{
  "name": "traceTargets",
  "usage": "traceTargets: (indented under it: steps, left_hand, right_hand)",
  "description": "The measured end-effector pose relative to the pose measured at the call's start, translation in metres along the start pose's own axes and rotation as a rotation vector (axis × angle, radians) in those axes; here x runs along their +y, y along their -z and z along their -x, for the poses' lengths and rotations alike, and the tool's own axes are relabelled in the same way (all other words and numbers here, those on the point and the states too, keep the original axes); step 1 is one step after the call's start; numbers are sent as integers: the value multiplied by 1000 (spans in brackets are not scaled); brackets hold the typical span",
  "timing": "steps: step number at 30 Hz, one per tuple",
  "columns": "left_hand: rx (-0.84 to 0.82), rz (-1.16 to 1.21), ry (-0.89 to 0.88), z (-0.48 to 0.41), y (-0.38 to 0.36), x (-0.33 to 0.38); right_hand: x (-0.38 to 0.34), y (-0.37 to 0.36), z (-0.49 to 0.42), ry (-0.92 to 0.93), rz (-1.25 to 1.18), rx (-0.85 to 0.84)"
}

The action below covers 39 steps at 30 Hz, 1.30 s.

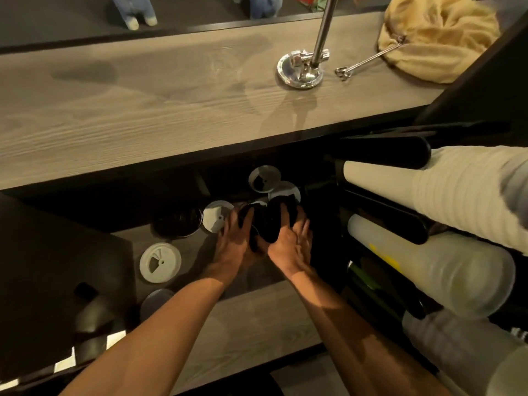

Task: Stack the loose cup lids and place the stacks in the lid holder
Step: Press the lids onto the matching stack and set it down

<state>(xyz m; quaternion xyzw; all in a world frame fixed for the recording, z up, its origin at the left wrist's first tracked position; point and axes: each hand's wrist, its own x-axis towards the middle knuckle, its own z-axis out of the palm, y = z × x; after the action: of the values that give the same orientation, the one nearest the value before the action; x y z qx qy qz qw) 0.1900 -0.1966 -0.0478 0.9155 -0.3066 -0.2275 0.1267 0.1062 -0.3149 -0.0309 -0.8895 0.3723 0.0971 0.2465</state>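
Observation:
On the dark lower counter under the raised bar, my left hand [233, 238] and my right hand [291, 238] both grip black cup lids [264, 221] between them, fingers curled over the lids' far edges. White lids lie loose around them: one just left of my left hand [215, 215], one nearer me at the left [160, 262], two farther back [264, 178] [285, 191]. A stack of black lids [177, 221] stands to the left. A greyish lid [155, 302] lies near the front edge. I cannot make out a lid holder.
A cup dispenser at the right holds horizontal tubes of white paper cups [428, 190] and clear plastic cups [428, 267]. The raised wooden bar top [143, 110] carries a chrome post base [300, 70], a metal clip and a yellow cloth [437, 38]. A dark box [57, 267] sits at the left.

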Motion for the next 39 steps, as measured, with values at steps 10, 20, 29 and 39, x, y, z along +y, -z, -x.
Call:
traceTargets:
  steps: [10, 20, 29, 39]
  left_hand:
    - [-67, -163, 71, 25, -2, -12]
    - [-67, -214, 68, 46, -3, -35]
    - [139, -188, -68, 66, 7, -48]
    - [243, 182, 61, 95, 16, -59]
  right_hand:
    - [6, -21, 20, 130, -11, -9]
    - [2, -46, 48, 284, -23, -89]
    - [8, -46, 54, 339, -87, -183]
    - [-13, -39, 58, 256, -232, -49]
